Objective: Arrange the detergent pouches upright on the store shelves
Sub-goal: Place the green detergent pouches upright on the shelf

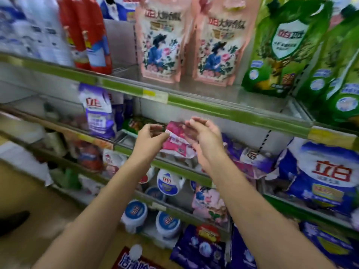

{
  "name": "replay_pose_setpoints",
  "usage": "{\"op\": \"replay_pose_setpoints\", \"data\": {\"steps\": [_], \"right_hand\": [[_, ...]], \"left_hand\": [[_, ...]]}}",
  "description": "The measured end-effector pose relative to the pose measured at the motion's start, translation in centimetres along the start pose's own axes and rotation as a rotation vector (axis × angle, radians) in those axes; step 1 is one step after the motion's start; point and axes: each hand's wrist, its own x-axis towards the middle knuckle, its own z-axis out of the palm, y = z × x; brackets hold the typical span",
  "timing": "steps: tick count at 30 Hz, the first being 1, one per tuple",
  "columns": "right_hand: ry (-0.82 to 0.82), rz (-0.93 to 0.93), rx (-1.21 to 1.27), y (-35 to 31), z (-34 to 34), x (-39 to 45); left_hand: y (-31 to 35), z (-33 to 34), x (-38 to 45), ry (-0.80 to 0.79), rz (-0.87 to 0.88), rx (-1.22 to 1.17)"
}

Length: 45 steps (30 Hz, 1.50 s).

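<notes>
Two bare forearms reach up from the near edge toward the middle shelf, and between them hangs the thing in hand — a small, crumpled pink-and-white plastic detergent pouch (177,140), held in the air just in front of the shelf's green edge strip (174,169). On the left side of the pouch the left hand (149,135) pinches its upper corner, thumb and fingertips pressed together on the film. On the right side the right hand (206,136) has its fingers curled over the pouch's top edge, palm cupping its far side; motion blur hides exactly how tight that grip is.

Judging by the slack, folded look of the pouch, the step in hand is straightening it before it is stood up; it is not yet on the shelf. To the right, purple and pink soft pouches (248,162) lie slumped in a heap on that same shelf, so much of the task seems left. On the shelf above, two pale pink floral stand-up pouches (186,43) already stand upright, with tall green pouches (285,49) to their right.

The next move probably calls for pulling the film flat, turning the base downward and setting it in the bare stretch of shelf behind the hands — then checking that it stands without leaning on the heap.
</notes>
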Motion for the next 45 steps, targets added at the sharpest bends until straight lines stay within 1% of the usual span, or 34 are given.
{"op": "replay_pose_setpoints", "data": {"steps": [3,6,10,13,17,21,24,26,31,34,38,42,45], "right_hand": [[0.03,0.101,-0.014,4.3,1.1,0.9],[0.088,0.186,-0.006,8.4,2.5,3.3],[0.22,0.306,0.02,13.4,4.9,8.1],[0.277,0.351,-0.08,17.2,6.9,11.6],[0.236,0.42,-0.058,21.5,10.1,15.0],[0.247,0.422,-0.179,24.2,13.2,18.7],[0.331,0.391,-0.204,25.4,14.2,21.4],[0.411,0.379,-0.206,25.8,14.6,23.1],[0.534,0.321,-0.259,26.9,15.3,26.6],[0.611,0.282,-0.21,27.1,15.9,27.7],[0.575,0.282,0.01,25.5,17.2,27.8],[0.562,0.183,-0.011,23.3,16.9,27.1],[0.44,0.157,0.055,21.0,15.2,25.8]], "left_hand": [[-3.1,-2.6,1.3,0.049,-0.048,0.029],[-5.5,-5.1,3.5,0.101,-0.054,0.056],[-7.9,-7.6,7.2,0.167,-0.045,0.059],[-9.5,-8.8,9.7,0.178,-0.035,0.063],[-11.6,-10.3,12.8,0.185,-0.071,0.035],[-13.3,-11.8,16.3,0.179,-0.068,0.049],[-14.2,-12.5,18.7,0.154,-0.093,0.088],[-14.7,-12.8,20.1,0.112,-0.077,0.073],[-15.3,-13.2,23.5,0.062,-0.082,0.039],[-15.2,-13.1,24.9,0.049,-0.057,0.047],[-14.5,-12.7,26.0,0.023,0.003,0.041],[-13.3,-11.8,26.9,0.062,0.079,0.065],[-12.6,-11.3,27.4,0.053,0.071,0.037]]}}
